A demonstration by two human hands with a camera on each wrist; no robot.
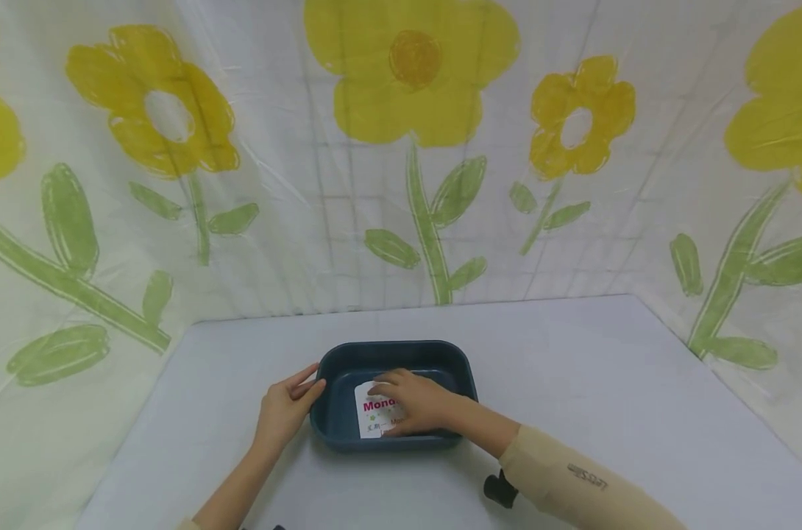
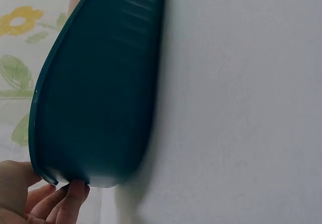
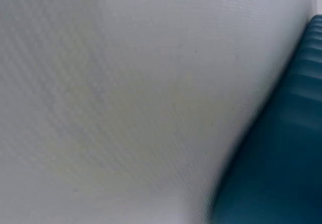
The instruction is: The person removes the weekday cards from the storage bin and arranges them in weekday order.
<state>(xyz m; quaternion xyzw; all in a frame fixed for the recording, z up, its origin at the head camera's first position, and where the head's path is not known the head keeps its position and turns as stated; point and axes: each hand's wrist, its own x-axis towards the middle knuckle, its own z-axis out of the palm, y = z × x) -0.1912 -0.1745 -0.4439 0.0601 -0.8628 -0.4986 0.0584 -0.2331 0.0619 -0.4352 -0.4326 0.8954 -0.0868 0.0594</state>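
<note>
A dark teal plastic basin (image 1: 335,427) with rounded corners sits on the white table. My left hand (image 1: 287,409) holds its left end by the rim; the left wrist view shows the fingers (image 2: 73,204) against the basin's outer wall (image 2: 95,93). Inside lies a white card (image 1: 369,416) with rounded corners, red "Mond..." lettering and small Chinese print. My right hand (image 1: 417,401) reaches over the basin's right side, fingers spread above the card and covering its right part. Whether the fingertips touch the card is unclear. The right wrist view shows only the basin's ribbed side (image 3: 287,148) and tabletop.
A small black object (image 1: 500,489) is by the right sleeve (image 1: 573,478), near the table's front. The white table (image 1: 573,368) extends around the basin. Behind it hangs a pale curtain (image 1: 275,243) printed with yellow flowers.
</note>
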